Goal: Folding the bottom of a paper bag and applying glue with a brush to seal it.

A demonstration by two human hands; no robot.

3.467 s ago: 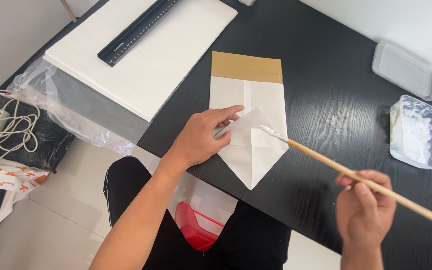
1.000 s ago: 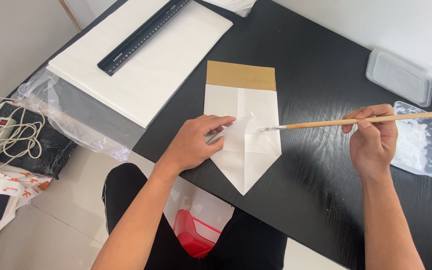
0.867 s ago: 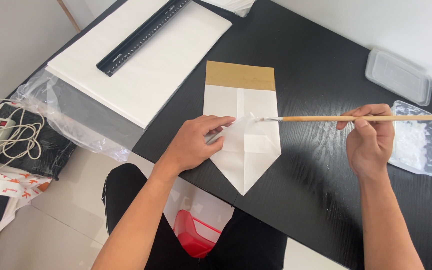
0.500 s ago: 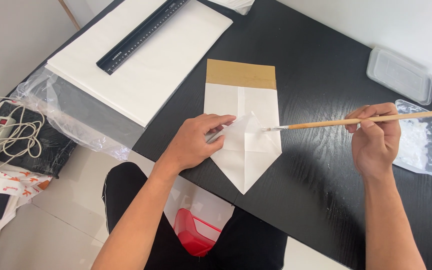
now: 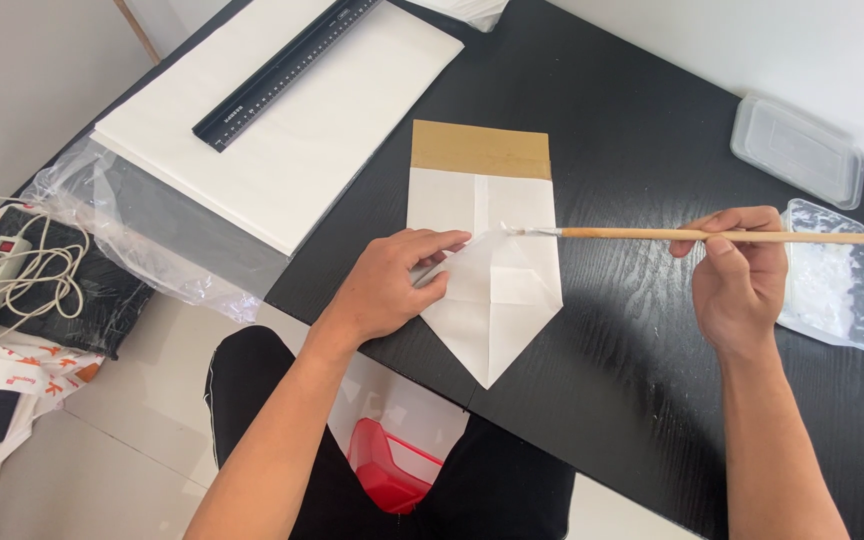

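The paper [image 5: 492,275] lies near the middle of the frame on the black surface [image 5: 632,400]. It is white, folded to a point at the bottom, with a brown strip at the top.

The left hand [image 5: 392,285] lies flat on the left side of the paper. Its fingers press on a folded flap, so this grip is pressing down and closed on nothing.

The right hand [image 5: 742,275] is at the right of the frame. Its grip is pinched around a long wooden brush [image 5: 712,236], held almost level. The brush tip touches the paper near the top of the flap, just past the left fingertips.

A clear tray [image 5: 832,275] with white paste sits at the right edge, just behind the right hand. Its lid [image 5: 797,150] lies above it, in the upper right.

I think the step is spreading paste along the flap. To do it well:

1. Keep the left hand pressing, so the paper does not slide.
2. Use only the tip, with a light touch, so the paste stays thin.
3. Stay on the flap's edge and off the fingers.
4. Hold the brush nearer the tip if it wobbles.

Too much paste could wet the paper and make it wrinkle.

In the upper left lie big white sheets [image 5: 292,130] with a black ruler [image 5: 287,70] on them.
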